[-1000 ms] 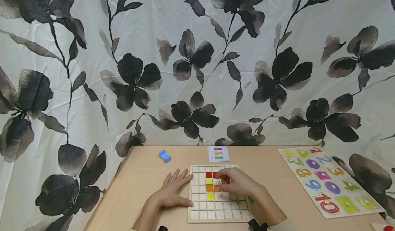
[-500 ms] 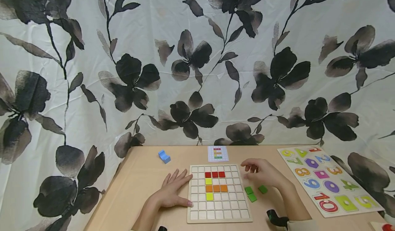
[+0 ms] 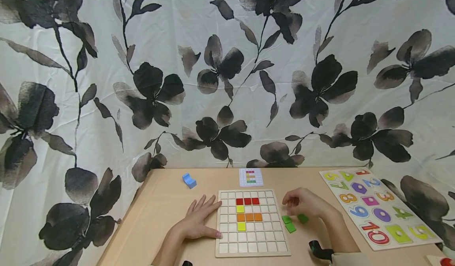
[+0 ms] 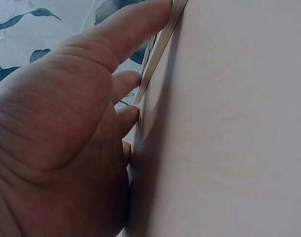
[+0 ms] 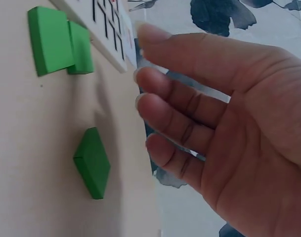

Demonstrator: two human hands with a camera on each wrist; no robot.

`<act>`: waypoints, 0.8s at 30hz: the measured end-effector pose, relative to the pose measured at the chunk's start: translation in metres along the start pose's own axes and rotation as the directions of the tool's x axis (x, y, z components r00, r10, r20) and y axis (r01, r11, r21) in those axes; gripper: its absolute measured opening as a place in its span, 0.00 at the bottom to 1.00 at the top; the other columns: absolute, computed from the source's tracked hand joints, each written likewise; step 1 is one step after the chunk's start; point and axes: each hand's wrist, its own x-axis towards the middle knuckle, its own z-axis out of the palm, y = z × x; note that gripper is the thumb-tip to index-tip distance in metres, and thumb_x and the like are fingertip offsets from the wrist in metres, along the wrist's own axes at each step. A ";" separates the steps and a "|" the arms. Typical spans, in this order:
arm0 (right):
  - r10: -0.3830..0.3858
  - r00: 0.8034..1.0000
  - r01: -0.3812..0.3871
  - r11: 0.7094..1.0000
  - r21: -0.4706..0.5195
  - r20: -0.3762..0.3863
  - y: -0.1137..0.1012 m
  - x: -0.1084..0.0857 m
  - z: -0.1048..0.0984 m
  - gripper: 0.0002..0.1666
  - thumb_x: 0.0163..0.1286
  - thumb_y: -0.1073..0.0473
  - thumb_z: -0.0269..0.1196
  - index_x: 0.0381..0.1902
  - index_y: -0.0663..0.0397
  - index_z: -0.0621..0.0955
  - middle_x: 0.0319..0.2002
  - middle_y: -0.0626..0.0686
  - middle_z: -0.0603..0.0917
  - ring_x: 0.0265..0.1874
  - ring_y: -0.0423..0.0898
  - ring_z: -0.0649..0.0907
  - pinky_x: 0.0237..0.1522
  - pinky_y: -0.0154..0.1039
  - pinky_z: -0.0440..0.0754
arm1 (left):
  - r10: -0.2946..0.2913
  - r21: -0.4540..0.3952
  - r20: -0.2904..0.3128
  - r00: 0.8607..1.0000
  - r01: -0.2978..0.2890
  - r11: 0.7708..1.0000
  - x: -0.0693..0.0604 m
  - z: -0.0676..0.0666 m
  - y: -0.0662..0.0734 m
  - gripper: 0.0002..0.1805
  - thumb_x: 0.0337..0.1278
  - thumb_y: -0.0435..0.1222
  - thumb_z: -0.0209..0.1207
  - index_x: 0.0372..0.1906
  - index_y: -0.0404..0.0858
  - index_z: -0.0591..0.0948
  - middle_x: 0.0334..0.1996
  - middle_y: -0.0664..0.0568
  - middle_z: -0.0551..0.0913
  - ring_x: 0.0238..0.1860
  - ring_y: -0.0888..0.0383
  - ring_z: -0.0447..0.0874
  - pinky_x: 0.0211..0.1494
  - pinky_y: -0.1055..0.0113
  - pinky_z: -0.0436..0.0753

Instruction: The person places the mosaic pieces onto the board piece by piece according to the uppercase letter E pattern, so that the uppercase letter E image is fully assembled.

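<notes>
A white-celled wooden grid board [image 3: 229, 247] lies on the table. Set in it are a row of three red tiles [image 3: 247, 201], a row of three orange tiles [image 3: 249, 217], an upper yellow tile [image 3: 240, 208] and a lower yellow tile [image 3: 241, 226]. My left hand [image 3: 197, 220] is spread on the table, fingertip and thumb touching the board's left edge. Right of the board, my right hand [image 3: 310, 203] hovers with loosely bent fingers and holds nothing. Close by lie three green tiles [image 3: 290, 227]; in the right wrist view one green tile [image 5: 93, 165] lies apart from the other two.
A small printed card [image 3: 251, 177] with a coloured grid pattern lies behind the board. To its left is a blue block [image 3: 189, 180] with a curved top. A number-and-shape puzzle board [image 3: 375, 208] covers the table's right side. A floral curtain [image 3: 227, 80] hangs behind.
My right hand has left the board and moved right, then lowered slightly toward the green tiles. A third red and a third orange tile now show in their rows. The left hand stays put.
</notes>
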 end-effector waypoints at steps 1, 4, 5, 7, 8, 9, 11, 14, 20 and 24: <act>0.004 1.000 -0.004 1.000 -0.001 0.010 0.000 0.000 0.001 0.12 0.58 0.67 0.75 0.41 0.60 0.87 0.30 0.51 0.84 0.30 0.40 0.79 0.32 0.31 0.78 | 0.000 -0.002 0.000 1.000 0.000 1.000 0.000 0.000 0.000 0.59 0.43 0.68 0.73 0.81 0.52 0.64 0.85 0.46 0.51 0.85 0.37 0.34 0.81 0.30 0.32; 0.023 0.999 -0.022 1.000 -0.014 0.028 0.001 0.001 0.004 0.12 0.57 0.67 0.76 0.40 0.59 0.87 0.30 0.52 0.84 0.30 0.41 0.78 0.31 0.31 0.77 | 0.002 -0.009 0.001 1.000 -0.002 1.000 0.000 0.000 0.000 0.59 0.43 0.67 0.73 0.81 0.52 0.64 0.85 0.46 0.51 0.85 0.37 0.34 0.81 0.30 0.31; 0.031 0.999 -0.030 0.999 -0.023 0.034 0.002 0.001 0.005 0.12 0.57 0.67 0.77 0.39 0.58 0.87 0.31 0.52 0.84 0.31 0.41 0.78 0.31 0.32 0.77 | 0.002 -0.009 0.002 1.000 -0.002 1.000 0.000 0.000 0.000 0.59 0.43 0.67 0.73 0.81 0.52 0.64 0.85 0.46 0.51 0.85 0.37 0.34 0.81 0.30 0.31; 0.045 0.998 -0.043 0.998 -0.040 0.042 0.003 0.002 0.007 0.12 0.57 0.67 0.77 0.39 0.56 0.87 0.31 0.52 0.84 0.31 0.41 0.78 0.32 0.32 0.76 | 0.003 -0.009 0.001 1.000 -0.003 1.000 0.000 0.000 0.000 0.59 0.43 0.67 0.73 0.81 0.52 0.64 0.85 0.46 0.51 0.85 0.37 0.34 0.81 0.30 0.31; 0.047 0.998 -0.045 0.998 -0.050 0.047 0.004 0.003 0.008 0.12 0.57 0.67 0.77 0.38 0.56 0.87 0.31 0.52 0.84 0.31 0.41 0.78 0.32 0.31 0.76 | 0.003 -0.009 0.001 1.000 -0.003 1.000 0.000 0.000 0.000 0.59 0.43 0.67 0.73 0.81 0.52 0.64 0.85 0.46 0.51 0.85 0.37 0.34 0.81 0.30 0.31; 0.048 0.998 -0.045 0.997 -0.060 0.050 0.004 0.003 0.008 0.12 0.56 0.67 0.77 0.38 0.55 0.87 0.31 0.51 0.84 0.31 0.41 0.78 0.33 0.31 0.76 | 0.003 -0.009 0.002 1.000 -0.003 1.000 0.000 0.000 0.000 0.59 0.43 0.67 0.73 0.81 0.52 0.64 0.85 0.46 0.51 0.85 0.37 0.34 0.81 0.30 0.31; 0.049 0.997 -0.045 0.996 -0.073 0.057 0.004 0.004 0.010 0.11 0.56 0.68 0.76 0.37 0.55 0.87 0.31 0.51 0.84 0.31 0.40 0.77 0.33 0.31 0.76 | 0.002 -0.008 0.002 1.000 -0.002 1.000 0.000 0.000 -0.001 0.59 0.43 0.67 0.73 0.81 0.52 0.64 0.85 0.46 0.51 0.85 0.37 0.34 0.81 0.30 0.31; 0.041 0.997 -0.035 0.995 -0.091 0.065 0.003 0.005 0.012 0.11 0.55 0.68 0.76 0.36 0.55 0.87 0.31 0.51 0.84 0.31 0.39 0.77 0.33 0.31 0.76 | 0.000 -0.008 0.002 1.000 0.000 1.000 0.000 0.000 -0.001 0.59 0.43 0.67 0.73 0.81 0.53 0.64 0.85 0.46 0.51 0.85 0.37 0.34 0.81 0.30 0.31; 0.055 0.995 -0.047 0.994 -0.097 0.077 0.002 0.005 0.014 0.09 0.56 0.68 0.76 0.35 0.54 0.87 0.30 0.49 0.84 0.31 0.39 0.77 0.32 0.31 0.76 | -0.001 -0.013 0.002 1.000 0.001 1.000 0.000 0.000 0.000 0.59 0.43 0.66 0.74 0.81 0.52 0.64 0.85 0.46 0.51 0.85 0.37 0.34 0.81 0.30 0.31; 0.057 0.996 -0.048 0.993 -0.111 0.073 0.001 0.005 0.015 0.08 0.57 0.66 0.76 0.34 0.53 0.87 0.29 0.46 0.84 0.29 0.39 0.77 0.31 0.32 0.77 | -0.003 -0.015 0.003 1.000 0.003 1.000 -0.001 0.000 0.001 0.59 0.43 0.66 0.74 0.81 0.52 0.64 0.85 0.46 0.51 0.85 0.37 0.34 0.81 0.30 0.31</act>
